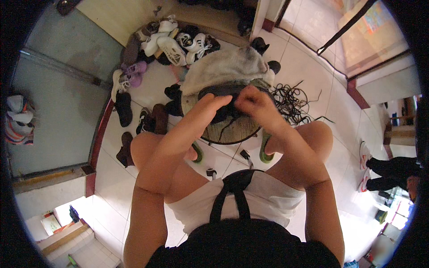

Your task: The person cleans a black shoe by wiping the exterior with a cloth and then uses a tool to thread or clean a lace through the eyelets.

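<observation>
A round wood-topped stool (pixel 231 132) stands between my knees, with a grey cloth (pixel 224 68) spread over its far part. On it lies a dark item (pixel 219 114), too dim to identify, and a thin black cord (pixel 229 124) trails from it across the wood. My left hand (pixel 216 102) is at the left of this item, thumb side up and pointing right; its other fingers are hidden. Right beside it, my right hand (pixel 251 100) has curled fingers over the item's right end. Whether either hand grips something is not visible.
A tangle of black cords (pixel 291 102) lies on the tiled floor right of the stool. Piled shoes (pixel 171 50) lie far left, with more shoes (pixel 124 109) along the left wall. At the right stands another person (pixel 392 165) in dark trousers. A glass-panelled frame (pixel 372 43) is upper right.
</observation>
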The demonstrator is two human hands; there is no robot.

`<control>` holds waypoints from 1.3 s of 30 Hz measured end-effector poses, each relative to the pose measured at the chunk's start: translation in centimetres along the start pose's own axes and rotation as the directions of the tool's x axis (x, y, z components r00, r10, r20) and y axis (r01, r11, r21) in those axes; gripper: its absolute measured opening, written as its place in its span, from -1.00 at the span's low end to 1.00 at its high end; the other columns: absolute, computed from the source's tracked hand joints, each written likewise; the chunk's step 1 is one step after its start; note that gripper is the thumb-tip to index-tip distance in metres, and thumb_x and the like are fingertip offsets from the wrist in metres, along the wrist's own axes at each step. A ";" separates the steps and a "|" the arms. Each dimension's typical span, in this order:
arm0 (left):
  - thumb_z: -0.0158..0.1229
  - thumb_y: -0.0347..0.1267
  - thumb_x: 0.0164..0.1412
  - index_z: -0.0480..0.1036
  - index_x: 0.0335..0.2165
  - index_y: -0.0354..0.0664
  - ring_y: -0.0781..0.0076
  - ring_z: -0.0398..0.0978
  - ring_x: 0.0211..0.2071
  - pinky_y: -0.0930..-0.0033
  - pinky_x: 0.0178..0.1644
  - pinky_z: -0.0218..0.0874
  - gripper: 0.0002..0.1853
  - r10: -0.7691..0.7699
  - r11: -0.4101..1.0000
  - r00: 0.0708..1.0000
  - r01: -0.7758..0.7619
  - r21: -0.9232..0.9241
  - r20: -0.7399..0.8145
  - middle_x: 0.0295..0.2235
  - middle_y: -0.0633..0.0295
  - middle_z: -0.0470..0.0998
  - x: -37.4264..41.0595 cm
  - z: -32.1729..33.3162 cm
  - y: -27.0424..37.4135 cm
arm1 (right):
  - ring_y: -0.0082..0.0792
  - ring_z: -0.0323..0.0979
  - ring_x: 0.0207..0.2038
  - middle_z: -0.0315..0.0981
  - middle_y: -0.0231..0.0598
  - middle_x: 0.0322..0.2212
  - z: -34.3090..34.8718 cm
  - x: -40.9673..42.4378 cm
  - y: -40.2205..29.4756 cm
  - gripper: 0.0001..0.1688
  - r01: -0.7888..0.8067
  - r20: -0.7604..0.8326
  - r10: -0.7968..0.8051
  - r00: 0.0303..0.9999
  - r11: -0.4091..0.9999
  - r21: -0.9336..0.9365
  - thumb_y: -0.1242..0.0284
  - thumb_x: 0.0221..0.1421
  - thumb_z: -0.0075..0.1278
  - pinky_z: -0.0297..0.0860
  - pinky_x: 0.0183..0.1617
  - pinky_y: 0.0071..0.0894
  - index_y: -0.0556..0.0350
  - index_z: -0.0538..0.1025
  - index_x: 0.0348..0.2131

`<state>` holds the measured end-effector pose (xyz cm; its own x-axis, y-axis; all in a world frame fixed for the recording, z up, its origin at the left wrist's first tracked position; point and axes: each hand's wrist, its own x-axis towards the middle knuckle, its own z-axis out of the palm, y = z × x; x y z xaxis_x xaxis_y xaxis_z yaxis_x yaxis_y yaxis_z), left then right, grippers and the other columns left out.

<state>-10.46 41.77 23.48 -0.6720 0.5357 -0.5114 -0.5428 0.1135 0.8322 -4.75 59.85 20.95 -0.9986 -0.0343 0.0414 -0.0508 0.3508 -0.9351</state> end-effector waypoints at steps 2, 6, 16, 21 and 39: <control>0.11 -0.18 0.09 0.40 -0.17 -0.20 0.50 0.40 -0.23 0.43 -0.11 0.17 -0.61 -0.005 1.000 0.998 0.004 0.005 0.060 -0.27 0.33 0.48 1.6 -1.4 -1.0 | -0.30 0.34 -0.13 0.39 -0.26 -0.27 -1.0 0.1 -0.8 -0.79 -0.151 0.037 0.157 0.987 0.822 0.549 0.36 0.02 -0.03 0.26 -0.09 -0.38 0.12 0.47 -0.36; 0.09 -0.15 0.11 0.41 -0.17 -0.18 0.51 0.41 -0.27 0.45 -0.13 0.18 -0.61 -0.005 0.994 0.993 0.019 -0.112 0.120 -0.28 0.32 0.49 1.8 -0.9 -0.3 | -0.31 0.30 -0.03 0.37 -0.27 -0.13 -3.9 0.3 0.5 -0.76 -0.100 0.100 0.016 0.995 0.295 0.950 0.31 0.14 -0.17 0.28 -0.09 -0.39 0.05 0.46 -0.29; 0.02 -0.12 0.16 0.41 -0.17 -0.13 0.50 0.42 -0.28 0.45 -0.18 0.18 -0.63 0.020 0.987 0.999 -0.012 -0.160 0.046 -0.28 0.32 0.50 0.7 -0.3 0.6 | -0.58 0.30 -0.51 0.38 -0.48 -0.53 0.5 0.2 1.1 -0.77 -0.017 -0.242 -0.005 0.970 0.996 -0.087 0.39 0.01 0.08 0.28 -0.38 -0.50 0.20 0.48 -0.37; -0.01 -0.11 0.18 0.43 -0.18 -0.18 0.49 0.41 -0.24 0.38 -0.11 0.17 -0.61 -0.017 0.996 1.000 0.017 -0.089 0.002 -0.24 0.29 0.49 1.1 -0.5 0.0 | -0.37 0.44 -0.42 0.46 -0.24 -0.46 2.1 0.6 0.1 -0.78 -0.046 -0.237 -0.030 0.971 0.950 -0.309 0.38 -0.04 0.06 0.32 -0.30 -0.41 0.17 0.48 -0.40; -0.05 -0.17 0.19 0.41 -0.19 -0.24 0.45 0.46 -0.28 0.42 -0.19 0.24 -0.63 0.017 0.988 1.000 -0.014 -0.152 0.017 -0.30 0.21 0.52 1.5 -0.8 0.6 | -0.68 0.15 -0.58 0.27 -0.43 -0.55 -6.3 0.5 0.0 -0.85 -0.044 -0.095 0.180 0.979 0.641 0.767 0.34 0.07 -0.04 0.08 -0.62 -0.68 0.02 0.40 -0.45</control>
<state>-12.21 42.00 23.01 -0.6724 0.5517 -0.4935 -0.6037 -0.0230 0.7969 -5.33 65.77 23.19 -0.9885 0.1179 -0.0942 0.0244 -0.4911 -0.8708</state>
